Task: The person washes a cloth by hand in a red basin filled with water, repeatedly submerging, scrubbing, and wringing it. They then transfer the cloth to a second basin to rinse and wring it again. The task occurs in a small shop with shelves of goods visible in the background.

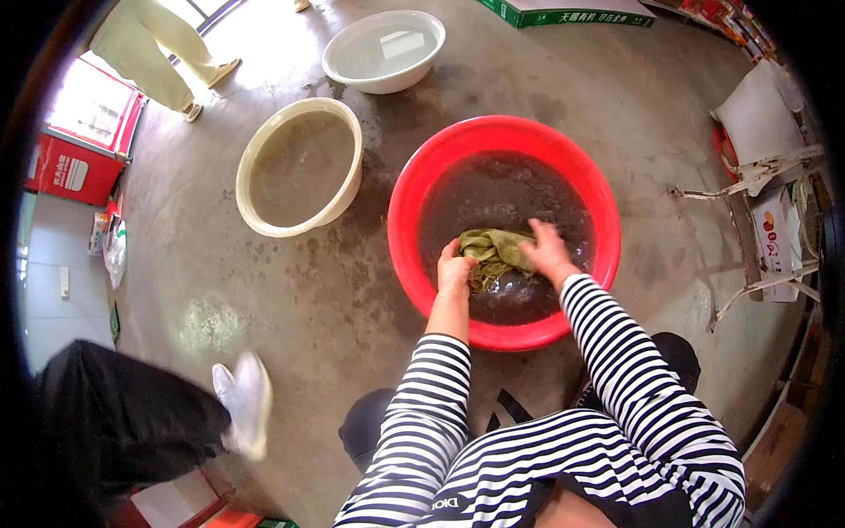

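Dark, murky water fills the lower part of a large red plastic basin (505,132) on the floor in front of me. An olive-green wet cloth (498,251) lies bunched up over the water. My left hand (455,267) grips its left end, fingers curled behind the fabric. At the cloth's right end is my right hand (550,254), slightly blurred, its fingers spread and some of them against the fabric. The cloth's lower folds hang at the water's surface.
A cream basin (244,191) of cloudy water stands left of the red one. Beyond it is a white basin (333,69) of clearer water. A person's leg in black trousers (132,416) is near on the left; another person (142,53) stands farther off. A worn chair (759,178) stands right.
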The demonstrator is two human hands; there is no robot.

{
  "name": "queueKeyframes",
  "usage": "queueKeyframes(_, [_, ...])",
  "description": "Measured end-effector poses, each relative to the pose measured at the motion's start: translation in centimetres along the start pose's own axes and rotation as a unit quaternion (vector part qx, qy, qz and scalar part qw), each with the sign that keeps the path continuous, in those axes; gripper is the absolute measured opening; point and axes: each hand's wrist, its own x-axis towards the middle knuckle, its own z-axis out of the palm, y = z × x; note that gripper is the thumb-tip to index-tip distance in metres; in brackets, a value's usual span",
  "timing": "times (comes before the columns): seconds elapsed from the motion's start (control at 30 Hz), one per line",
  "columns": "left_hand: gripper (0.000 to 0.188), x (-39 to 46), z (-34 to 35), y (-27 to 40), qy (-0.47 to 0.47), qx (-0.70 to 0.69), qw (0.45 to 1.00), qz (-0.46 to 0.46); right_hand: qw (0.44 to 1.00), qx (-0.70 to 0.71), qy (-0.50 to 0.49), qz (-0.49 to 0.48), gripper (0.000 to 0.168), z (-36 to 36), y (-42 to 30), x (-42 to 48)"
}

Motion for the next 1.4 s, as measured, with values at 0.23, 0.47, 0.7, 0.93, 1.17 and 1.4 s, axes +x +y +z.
queueKeyframes(0.23, [0.051, 1.0, 1.5, -1.5, -0.034, -0.016, 0.995, -0.088, 0.948, 0.258, -0.061, 0.175, 0.046, 5.7, 3.7, 1.7])
queueKeyframes(0.47, [0.067, -0.7, 2.7, 1.2, -0.12, -0.262, 0.913, -0.288, 0.857, 0.489, -0.159, 0.031, 0.021, -6.1, -10.2, -4.0])
queueKeyframes(0.7, [0.025, 4.6, -1.3, -7.0, -0.332, -0.601, 0.712, -0.15, 0.923, 0.231, 0.1, -0.292, 0.02, -2.1, -15.4, -8.4])
queueKeyframes(0.93, [0.02, 0.9, 5.8, 0.2, -0.091, -0.374, 0.919, -0.086, 0.931, 0.341, 0.129, -0.004, 0.019, -2.1, -10.6, 1.9])
queueKeyframes(1.17, [0.026, 1.2, 1.5, -0.4, -0.354, -0.415, 0.821, -0.169, 0.903, 0.243, 0.236, -0.264, 0.009, -2.4, -15.5, -6.2])
queueKeyframes(1.4, [0.026, -2.6, 5.4, 4.3, -0.069, -0.199, 0.977, -0.025, 0.985, 0.002, 0.17, -0.008, 0.041, -3.3, -3.1, 3.2])
